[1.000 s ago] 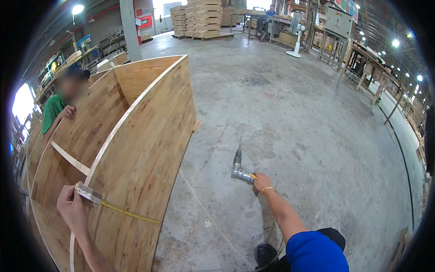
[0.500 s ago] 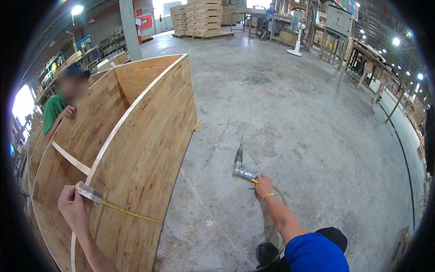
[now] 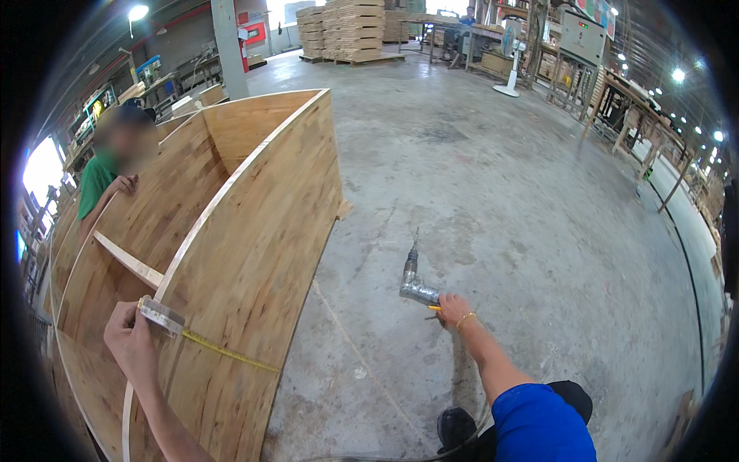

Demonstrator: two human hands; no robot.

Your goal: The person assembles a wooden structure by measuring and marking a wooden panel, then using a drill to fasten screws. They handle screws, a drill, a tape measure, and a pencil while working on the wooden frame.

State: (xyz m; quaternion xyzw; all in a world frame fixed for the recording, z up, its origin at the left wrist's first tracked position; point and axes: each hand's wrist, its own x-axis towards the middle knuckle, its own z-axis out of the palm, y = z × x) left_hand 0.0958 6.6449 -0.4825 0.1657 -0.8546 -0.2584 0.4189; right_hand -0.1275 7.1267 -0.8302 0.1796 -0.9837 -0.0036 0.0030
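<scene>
My left hand (image 3: 131, 343) is closed on a tape measure (image 3: 160, 316) at the upper edge of a wooden cabinet carcass (image 3: 254, 223). Its yellow blade (image 3: 231, 353) runs across the side panel towards the panel's lower edge. On the right, my right hand (image 3: 454, 309) is wrapped round the handle end of a metal air drill (image 3: 420, 290), whose long bit (image 3: 416, 237) points away from me. A thin yellow stick (image 3: 435, 308), perhaps a pencil, shows by those fingers. Whether the drill touches the floor I cannot tell.
A co-worker in a green shirt (image 3: 96, 185) stands beyond the carcass, hands near its far edge. A hose (image 3: 385, 459) lies near my dark shoe (image 3: 456, 428). Stacked boards (image 3: 352, 31), a pillar (image 3: 228, 46), a white fan (image 3: 512, 69) and workbenches (image 3: 639, 100) stand farther off.
The view has shifted slightly, moving the scene a little to the right. Both hands keep their holds on the tape measure and the drill.
</scene>
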